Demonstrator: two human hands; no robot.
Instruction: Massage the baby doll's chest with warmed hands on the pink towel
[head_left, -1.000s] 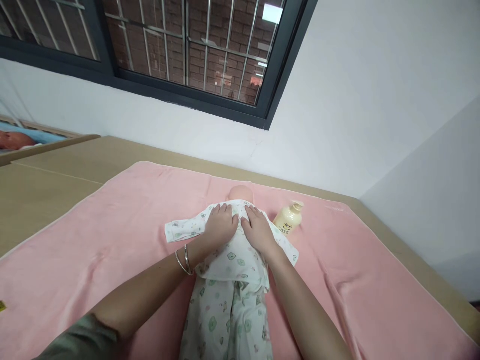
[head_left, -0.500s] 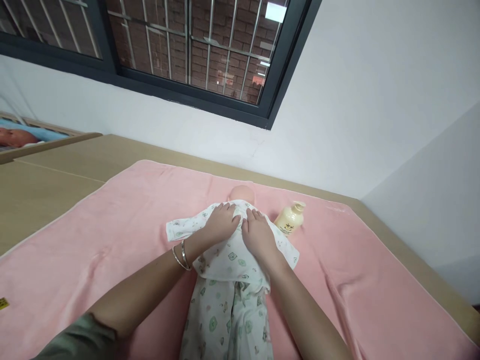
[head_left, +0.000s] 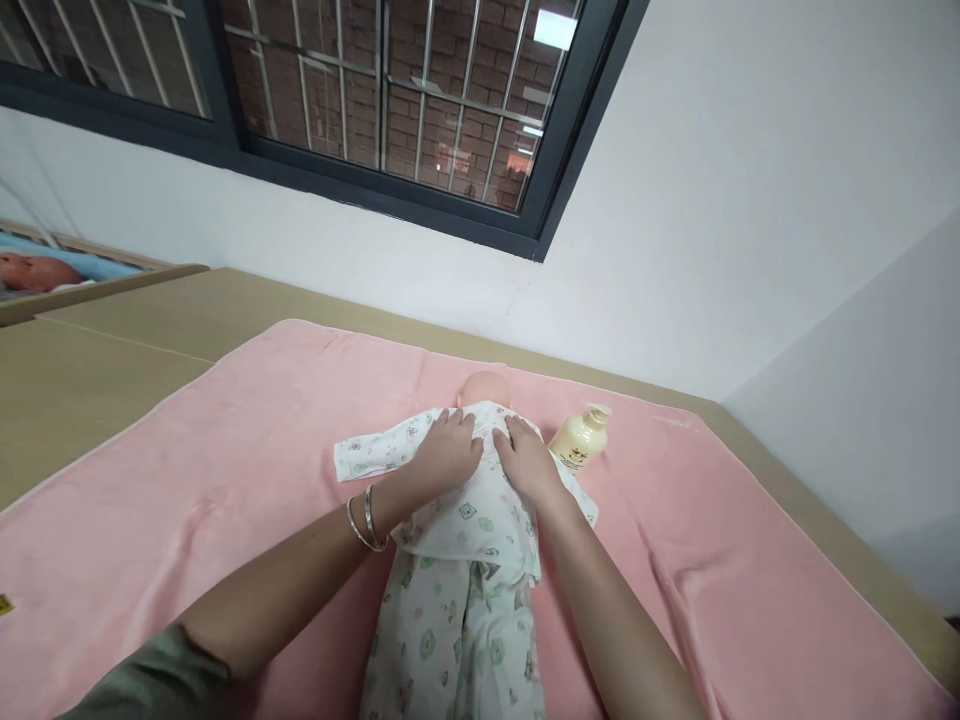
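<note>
A baby doll lies on the pink blanket, its bald head (head_left: 484,387) toward the wall. It wears a white printed top (head_left: 465,530) with both sleeves spread sideways, and matching trousers (head_left: 427,630). My left hand (head_left: 448,452) rests flat on the left of the doll's upper chest, fingers stretched out, with two bangles (head_left: 367,518) at the wrist. On the right of the chest lies my right hand (head_left: 529,462), its fingers extended over the cloth. Just beyond it, a cream pump bottle (head_left: 581,438) leans beside the right sleeve.
The pink blanket (head_left: 247,430) has a few folds at the right and covers most of the tan tabletop (head_left: 112,380). A white wall with a dark-framed barred window (head_left: 390,200) stands behind. At far left, another doll (head_left: 37,272) lies on something blue.
My right hand has shifted slightly to the right across the top, widening the gap between my hands. My left hand has barely moved. The view has shifted a little.
</note>
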